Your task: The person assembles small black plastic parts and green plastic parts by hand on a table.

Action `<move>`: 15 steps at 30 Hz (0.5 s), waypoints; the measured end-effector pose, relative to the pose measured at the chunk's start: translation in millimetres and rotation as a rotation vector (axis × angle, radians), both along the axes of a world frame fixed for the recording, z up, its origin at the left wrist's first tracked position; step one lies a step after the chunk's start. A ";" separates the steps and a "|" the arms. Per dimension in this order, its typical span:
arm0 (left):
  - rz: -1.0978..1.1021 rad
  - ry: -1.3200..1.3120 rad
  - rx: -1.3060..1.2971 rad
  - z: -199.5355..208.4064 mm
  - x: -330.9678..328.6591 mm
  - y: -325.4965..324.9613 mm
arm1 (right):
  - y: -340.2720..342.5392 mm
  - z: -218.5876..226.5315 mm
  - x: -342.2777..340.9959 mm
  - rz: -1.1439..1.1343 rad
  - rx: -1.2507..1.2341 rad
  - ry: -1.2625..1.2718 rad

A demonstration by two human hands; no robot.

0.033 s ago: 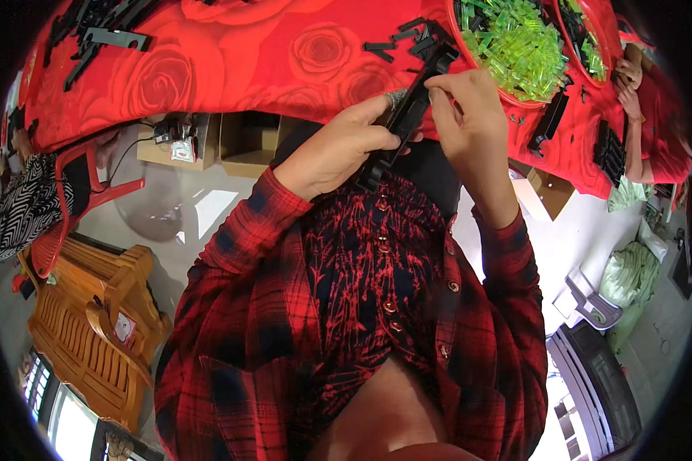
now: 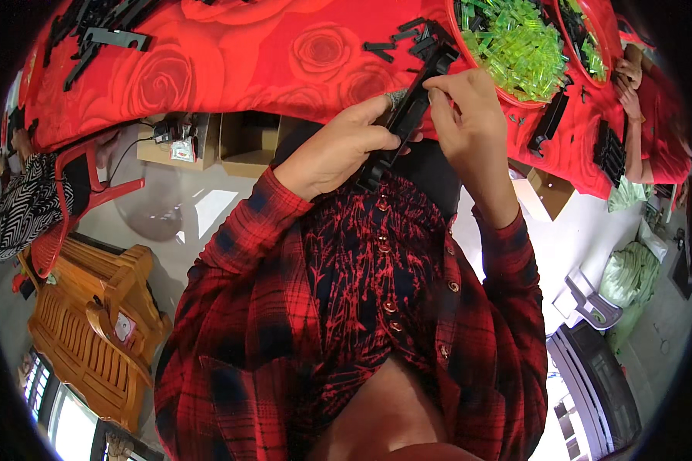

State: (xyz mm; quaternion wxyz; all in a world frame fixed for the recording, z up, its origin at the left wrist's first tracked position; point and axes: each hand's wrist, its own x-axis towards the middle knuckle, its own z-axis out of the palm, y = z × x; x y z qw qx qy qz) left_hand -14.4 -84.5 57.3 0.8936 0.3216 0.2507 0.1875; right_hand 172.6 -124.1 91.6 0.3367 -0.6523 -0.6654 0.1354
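Observation:
A long, narrow black plastic part (image 2: 411, 115) slants across the table's near edge, in front of my body. My left hand (image 2: 342, 146) is closed round its lower half, with the thumb lying on top. Near the upper half, my right hand (image 2: 473, 115) has thumb and index finger pinched together against the part's right edge. Whatever may be between those fingertips is too small to make out. Short black plastic pieces (image 2: 379, 51) lie just beyond the part. To their right, a red basin (image 2: 455, 34) holds a heap of translucent yellow-green strips (image 2: 519, 61) and some black pieces.
A red rose-patterned cloth (image 2: 231, 69) covers the table. More black parts (image 2: 115, 38) lie far left, others (image 2: 550, 123) right. A second red basin (image 2: 603, 65) and another person's hands (image 2: 629, 92) are at the right. Cardboard boxes (image 2: 246, 163) stand below the table.

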 end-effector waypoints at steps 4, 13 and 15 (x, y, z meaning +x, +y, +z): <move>0.016 0.001 0.005 -4.2 1.8 -1.9 | -0.1 0.9 1.2 0.062 -0.004 -0.043; 0.051 -0.025 0.010 -1.8 4.3 -1.9 | -1.6 -1.5 0.7 0.076 -0.047 -0.075; 0.054 0.013 0.093 -4.3 4.9 -0.9 | -2.4 -5.4 3.7 0.033 -0.039 -0.001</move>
